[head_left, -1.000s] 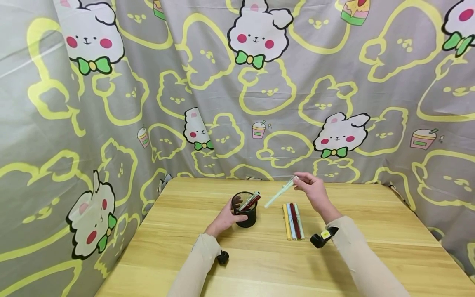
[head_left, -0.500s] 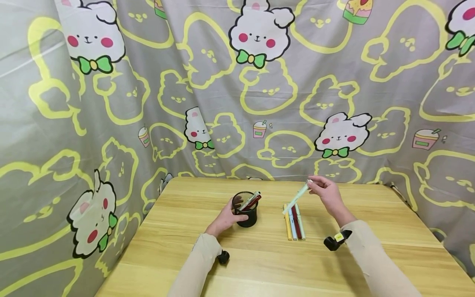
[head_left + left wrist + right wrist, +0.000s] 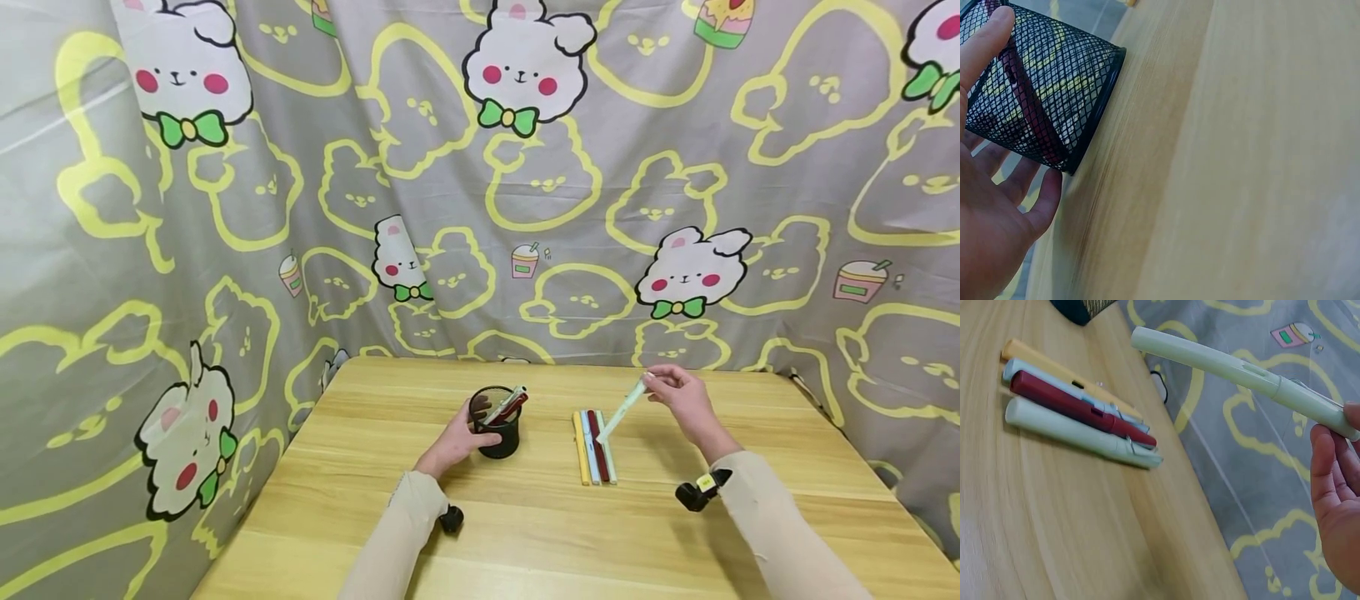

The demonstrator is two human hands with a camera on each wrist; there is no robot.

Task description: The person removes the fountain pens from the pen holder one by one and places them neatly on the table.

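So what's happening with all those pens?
A person sits at a wooden table. Their right hand pinches a pale green pen by one end, held tilted above a row of four pens lying side by side. Their left hand holds a black mesh pen cup with a dark red pen in it.

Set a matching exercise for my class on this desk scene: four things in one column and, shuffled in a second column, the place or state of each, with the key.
Things
1. Pale green pen
2. Black wire-mesh pen cup
3. Dark red pen in the row of four
4. Yellow pen

Places or states
A. Lying at the row's left end in the head view
B. Pinched in the right hand, off the table
C. Lying between a light blue and a pale green pen
D. Upright, held by the left hand

Pairs: 1-B, 2-D, 3-C, 4-A
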